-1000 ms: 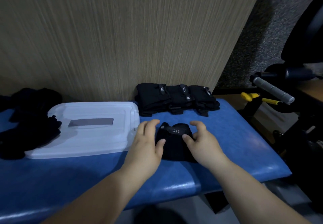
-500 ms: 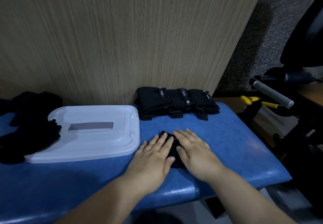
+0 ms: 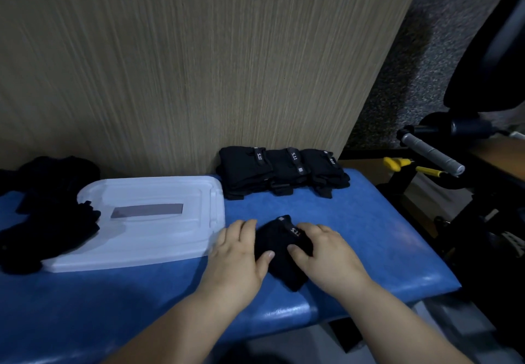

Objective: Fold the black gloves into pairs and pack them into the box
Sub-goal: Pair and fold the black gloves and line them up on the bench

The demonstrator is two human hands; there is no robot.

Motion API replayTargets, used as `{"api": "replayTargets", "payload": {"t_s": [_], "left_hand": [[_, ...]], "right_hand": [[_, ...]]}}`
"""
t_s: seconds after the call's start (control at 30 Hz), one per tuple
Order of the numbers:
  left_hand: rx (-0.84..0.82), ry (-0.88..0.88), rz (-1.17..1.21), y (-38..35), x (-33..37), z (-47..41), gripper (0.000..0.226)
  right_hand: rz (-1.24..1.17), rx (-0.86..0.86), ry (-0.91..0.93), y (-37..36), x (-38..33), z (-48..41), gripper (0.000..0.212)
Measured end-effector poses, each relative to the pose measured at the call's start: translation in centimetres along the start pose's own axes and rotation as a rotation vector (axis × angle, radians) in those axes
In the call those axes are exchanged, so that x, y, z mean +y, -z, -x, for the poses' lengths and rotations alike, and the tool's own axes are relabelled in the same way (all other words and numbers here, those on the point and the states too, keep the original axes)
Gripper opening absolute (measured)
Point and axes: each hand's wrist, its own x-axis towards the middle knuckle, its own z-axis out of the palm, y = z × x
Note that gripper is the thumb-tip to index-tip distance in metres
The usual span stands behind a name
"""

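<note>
A folded black glove bundle [image 3: 279, 247] with a "5.11" strap lies on the blue padded bench [image 3: 383, 250], turned at an angle. My left hand [image 3: 238, 255] grips its left side, with the thumb on the fabric. My right hand [image 3: 326, 253] grips its right side, fingers curled over the strap end. Three folded glove pairs [image 3: 284, 170] sit in a row at the back against the wall. The white plastic box [image 3: 147, 221], lid on, lies to the left of my hands. A pile of loose black gloves [image 3: 48, 213] overlaps its left edge.
A wood-grain panel [image 3: 199, 65] rises directly behind the bench. To the right, past the bench edge, stands dark equipment with a grey handle [image 3: 431, 153] and a yellow-handled tool [image 3: 397, 163]. The bench's front edge runs just below my wrists.
Half a second ago both hands pressed flat on the bundle. Now they have moved to its sides and grip it, and the bundle has turned so that its strap shows.
</note>
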Motion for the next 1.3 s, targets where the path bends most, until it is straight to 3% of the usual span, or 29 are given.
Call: {"api": "replayTargets", "payload": {"t_s": [0.17,0.27,0.5,0.7,0.93,1.2,1.3], "left_hand": [[-0.03,0.105,0.115,0.8,0.7,0.2,0.05],[-0.09,0.144,0.208,1.0,1.4,0.2,0.056],[-0.188,0.251,0.54,0.7,3.2,-0.6,0.067],[-0.115,0.242,0.818,1.6,5.3,-1.9,0.061],[-0.054,0.259,0.963,1.7,7.6,-5.4,0.059],[-0.015,0.199,1.003,2.5,10.7,-11.0,0.048],[0.03,0.143,0.886,2.4,11.6,-13.4,0.05]], "right_hand": [[-0.123,0.011,-0.153,0.4,-0.3,1.4,0.071],[-0.176,0.012,-0.211,0.5,-0.7,1.9,0.076],[-0.369,0.023,-0.287,0.9,-1.2,2.1,0.061],[-0.877,0.063,-0.341,1.9,-0.2,1.7,0.039],[-1.474,-0.108,-0.369,4.4,0.5,-1.3,0.035],[-1.492,0.19,-0.316,7.3,1.8,-6.5,0.022],[-1.443,0.271,-0.293,8.2,2.3,-9.1,0.032]]}}
